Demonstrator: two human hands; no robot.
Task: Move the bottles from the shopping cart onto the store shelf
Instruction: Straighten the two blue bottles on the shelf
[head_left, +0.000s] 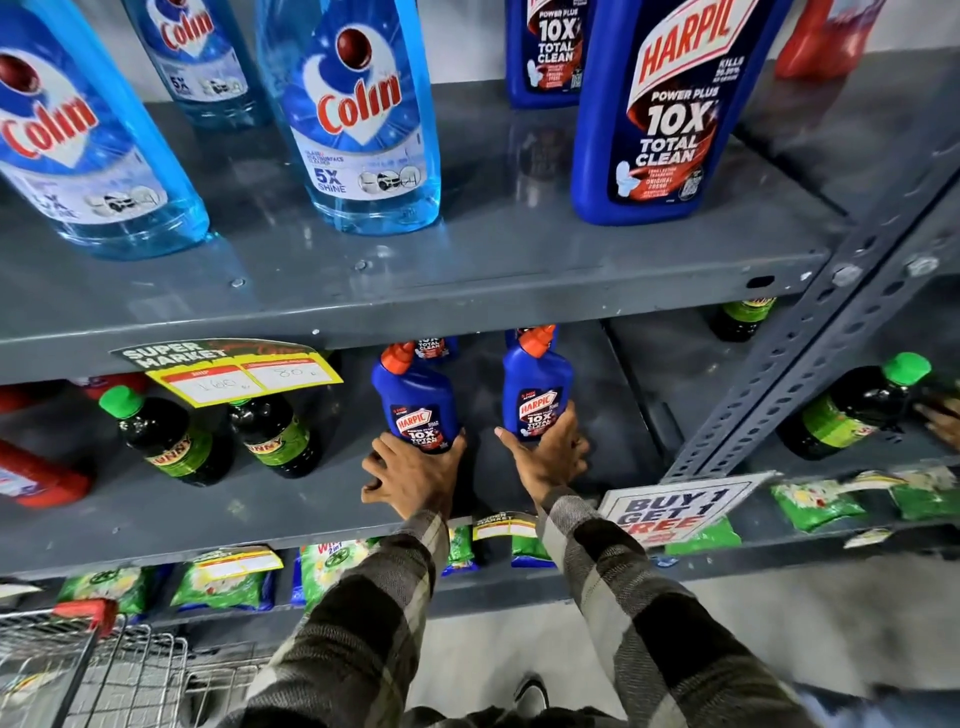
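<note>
Near front edge of middle shelf (156, 525): left hand (410, 475) and right hand (545, 457) each gripping blue bottle bases (421, 410) (535, 395), fingers wrapping low. Rigid plastic, likely liquid-heavy, slick; waist hold safer.

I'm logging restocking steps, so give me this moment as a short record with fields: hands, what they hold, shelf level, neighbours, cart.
left hand: left hand gripping base of a small blue plastic Harpic bottle with orange cap
right hand: right hand gripping base of a second matching blue Harpic bottle
bottle state: both upright, standing on the grey metal middle shelf
neighbours: dark bottles with green caps to the left
cart: wire shopping cart at lower left, contents not visible
</note>
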